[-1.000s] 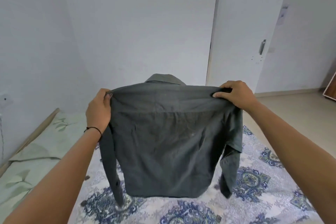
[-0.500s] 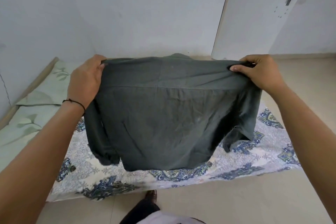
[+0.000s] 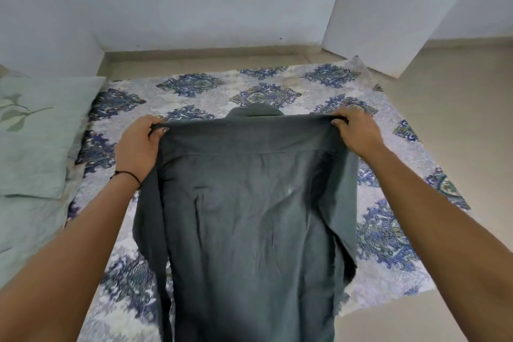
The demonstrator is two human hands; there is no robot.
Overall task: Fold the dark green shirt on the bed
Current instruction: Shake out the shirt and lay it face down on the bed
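So the dark green shirt [image 3: 249, 216] was held out over the bed [image 3: 388, 244], back panel facing the camera and the collar [image 3: 254, 111] poking out at the far end, at 12 o'clock. It filled the middle of the view and ran off the bottom edge, so I couldn't tell where the hem ended up or whether it touched the bed.

The left hand [image 3: 137, 144] had the shoulder corner at about 10 o'clock, fingers curled over the fabric edge and pinching it. The right hand [image 3: 358, 133] did the same at the shoulder at about 2 o'clock, fingers tucked round the seam. The cloth between them was pulled pretty straight. Both sleeves hung down along the sides, the left sleeve [image 3: 150, 230] under the left wrist and the right sleeve [image 3: 344, 230] bunched a bit at 4 o'clock.

There was a thin black bracelet [image 3: 126, 173] on the left wrist.

The bed had a pale sheet [image 3: 200, 86] with blue medallion prints on it. A light green pillow [image 3: 36, 133] with a leaf print sat at 9 o'clock, just beside the sheet. Beige floor [image 3: 458, 119] at 3 o'clock, plain wall [image 3: 194, 3] at 12, and a white panel [image 3: 388, 8] at 1 o'clock.
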